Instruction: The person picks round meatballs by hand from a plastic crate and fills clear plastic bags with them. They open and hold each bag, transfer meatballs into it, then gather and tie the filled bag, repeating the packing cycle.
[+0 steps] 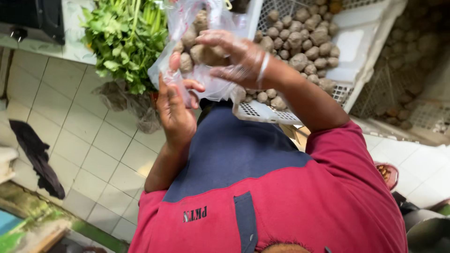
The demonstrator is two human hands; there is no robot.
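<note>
Clear plastic bag [202, 86] is pinched at its edge by the left hand [176, 110]. The gloved right hand [234, 58] grips a brown lumpy root [206, 55] right at the bag, which hangs between both hands. It looks like the bagging step. Next, the bag needs holding open and steady. More roots sit in a white crate [361, 42] past the right hand.

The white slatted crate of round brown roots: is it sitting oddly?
Yes. The white slatted plastic crate sits tilted, its round brown roots heaped toward the lower corner. None has spilled onto the tiled floor.
</note>
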